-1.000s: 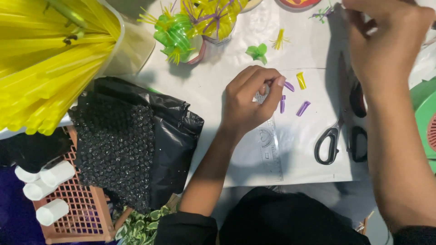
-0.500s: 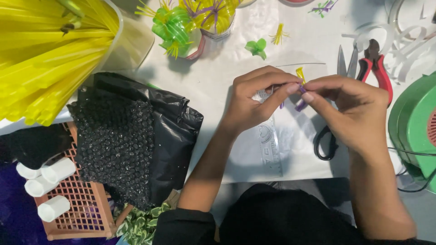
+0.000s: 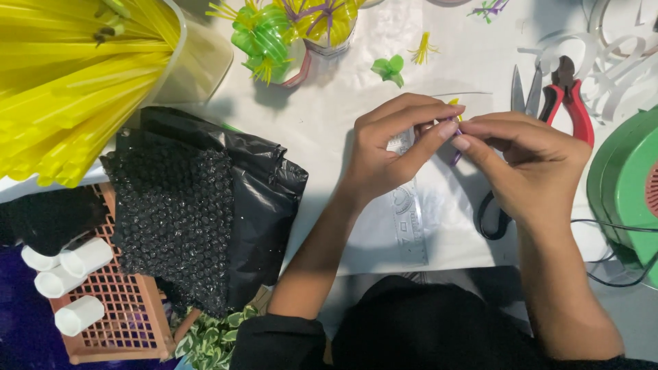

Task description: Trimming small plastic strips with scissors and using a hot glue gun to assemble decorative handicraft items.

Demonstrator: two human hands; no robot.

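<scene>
Hands [image 3: 456, 133] shifted slightly; purple straw piece [image 3: 455, 159] near-upright.

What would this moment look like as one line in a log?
left hand: pinching purple straw bit | right hand: pinching same bit | under hands: clear ruler | nearby: pliers

Small purple straw piece [image 3: 455, 130] — pinched between fingertips, mostly hidden.

Glossy yellow plastic straws [image 3: 68, 82]; crinkled shiny black plastic bag [image 3: 264, 199] beside knobbly black bubble wrap [image 3: 171, 219]; clear smooth plastic ruler [image 3: 409, 219]; bare metal pliers [image 3: 565, 85] with red rubbery grips; matt white tabletop [image 3: 329, 116]; smooth green plastic casing [image 3: 627, 185].
</scene>
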